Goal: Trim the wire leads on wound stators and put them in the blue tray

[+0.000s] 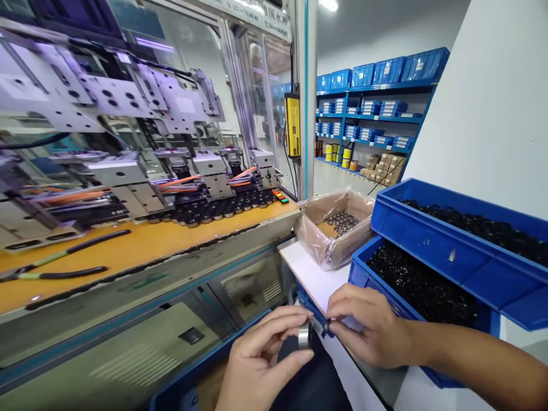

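Note:
Low in the middle of the head view, my left hand [265,354] pinches a short silver metal cylinder [304,335] with a dark end, thumb below and fingers above. Just to its right, my right hand [368,322] closes its thumb and fingertips on a small black part [326,327]. Its exact kind is too small to make out. A narrow gap separates the two parts. The lower blue bin [360,274], heaped with small black pieces, lies just beyond my right hand.
Another blue bin [454,260] of black parts rests on top. Beside it stands a plastic-lined box [314,234] with small metal parts. At left, a machine [128,188] has rows of cylinders [218,211] and pliers [64,274] on its orange ledge. Blue shelves [381,117] stand behind.

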Tool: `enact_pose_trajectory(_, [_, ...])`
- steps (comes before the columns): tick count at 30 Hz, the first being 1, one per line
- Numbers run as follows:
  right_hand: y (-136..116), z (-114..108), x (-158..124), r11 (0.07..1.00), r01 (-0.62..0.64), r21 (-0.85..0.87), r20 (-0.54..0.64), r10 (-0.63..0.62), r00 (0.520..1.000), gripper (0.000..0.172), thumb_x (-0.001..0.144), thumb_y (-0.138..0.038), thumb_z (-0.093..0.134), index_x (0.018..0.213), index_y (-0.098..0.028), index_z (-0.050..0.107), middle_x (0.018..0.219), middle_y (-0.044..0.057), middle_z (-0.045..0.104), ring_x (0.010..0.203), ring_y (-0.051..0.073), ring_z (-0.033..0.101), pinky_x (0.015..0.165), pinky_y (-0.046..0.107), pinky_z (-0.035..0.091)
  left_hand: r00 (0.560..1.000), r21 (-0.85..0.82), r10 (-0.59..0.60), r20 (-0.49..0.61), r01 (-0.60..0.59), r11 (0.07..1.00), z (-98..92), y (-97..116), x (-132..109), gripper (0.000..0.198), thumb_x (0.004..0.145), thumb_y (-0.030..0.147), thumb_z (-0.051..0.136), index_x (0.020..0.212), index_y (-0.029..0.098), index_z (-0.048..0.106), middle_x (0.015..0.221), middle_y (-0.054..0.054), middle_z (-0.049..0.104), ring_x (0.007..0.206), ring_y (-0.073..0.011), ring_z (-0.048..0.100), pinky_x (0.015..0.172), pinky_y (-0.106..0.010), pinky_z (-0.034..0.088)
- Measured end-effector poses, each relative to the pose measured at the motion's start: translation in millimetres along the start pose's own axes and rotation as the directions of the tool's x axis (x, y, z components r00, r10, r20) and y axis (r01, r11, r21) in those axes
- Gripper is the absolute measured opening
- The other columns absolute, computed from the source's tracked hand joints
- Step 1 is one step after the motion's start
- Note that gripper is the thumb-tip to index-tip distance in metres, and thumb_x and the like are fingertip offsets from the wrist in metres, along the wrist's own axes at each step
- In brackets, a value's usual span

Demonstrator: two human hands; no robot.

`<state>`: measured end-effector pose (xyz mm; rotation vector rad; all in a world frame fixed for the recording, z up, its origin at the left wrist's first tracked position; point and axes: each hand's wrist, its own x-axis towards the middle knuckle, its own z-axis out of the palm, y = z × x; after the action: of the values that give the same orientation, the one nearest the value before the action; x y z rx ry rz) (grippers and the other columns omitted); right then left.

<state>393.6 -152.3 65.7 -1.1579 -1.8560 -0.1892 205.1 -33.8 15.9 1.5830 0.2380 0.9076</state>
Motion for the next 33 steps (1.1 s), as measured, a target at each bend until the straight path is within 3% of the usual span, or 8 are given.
enact_pose_trajectory(3, [-1,5,-10,1.0,-0.002,0.015,0.021,0.002,1.0,0.013,0.091,-0.009,0.059,0.102,-0.014,0.062,0.086,0.008,0.068,0.077,0.013,0.064,0.069,0.021,0.055,1.0,-0.019,-0.001,0.015,0.002,1.0,3.5,-3,-3,0.034,0.071,0.01,0.083,0.097,0.031,0.082,0.102,-0.007,0.08,0.093,-0.0207,0.077,0.079,-0.022,0.061])
enact_pose_trajectory(8, [-1,2,-12,0.999,-0.009,0.05,0.044,0.007,0.999,0.014,0.092,-0.01,0.059,0.104,-0.015,0.063,0.092,0.008,0.065,0.081,0.012,0.063,0.072,0.021,0.056,0.993,-0.114,-0.114,0.018,0.115,0.987,10.0,-8,-1,0.026,0.07,0.012,0.084,0.091,0.027,0.082,0.105,-0.008,0.079,0.086,-0.0204,0.077,0.076,-0.024,0.062])
enact_pose_trajectory(13, [-1,3,-12,0.995,-0.032,0.093,0.033,0.029,0.999,0.015,0.093,-0.011,0.06,0.107,-0.014,0.065,0.094,0.009,0.062,0.082,0.012,0.062,0.071,0.022,0.057,0.987,-0.131,-0.159,0.024,0.161,0.978,17.1,-17,-3,0.031,0.064,0.017,0.089,0.093,0.025,0.083,0.102,-0.009,0.08,0.08,-0.0214,0.077,0.072,-0.024,0.062])
enact_pose_trajectory(20, [4,4,-14,0.998,-0.026,0.064,0.013,0.026,1.0,0.016,0.094,-0.009,0.058,0.109,-0.014,0.063,0.094,0.009,0.062,0.084,0.012,0.063,0.074,0.022,0.058,0.963,-0.304,-0.245,0.112,0.268,0.914,27.7,-22,-5,0.035,0.072,0.014,0.085,0.104,0.026,0.08,0.09,-0.006,0.082,0.078,-0.0196,0.078,0.076,-0.024,0.063])
enact_pose_trajectory(27, [7,2,-11,0.997,0.013,0.081,0.078,-0.02,0.997,0.033,0.09,-0.014,0.058,0.123,-0.008,0.056,0.103,0.015,0.064,0.097,0.018,0.065,0.081,0.029,0.061,0.973,-0.339,-0.222,0.06,0.229,0.912,25.5,-21,-6,0.039,0.072,0.008,0.084,0.106,0.027,0.079,0.091,-0.005,0.083,0.082,-0.0177,0.079,0.078,-0.02,0.061])
enact_pose_trajectory(33, [10,5,-13,0.996,0.081,-0.044,0.042,-0.079,0.996,0.027,0.092,-0.016,0.063,0.119,-0.012,0.058,0.099,0.011,0.066,0.092,0.016,0.065,0.078,0.027,0.059,0.965,-0.345,-0.264,-0.01,0.244,0.906,27.0,-18,-6,0.036,0.068,0.01,0.087,0.1,0.025,0.081,0.089,-0.005,0.082,0.079,-0.0175,0.078,0.076,-0.019,0.061])
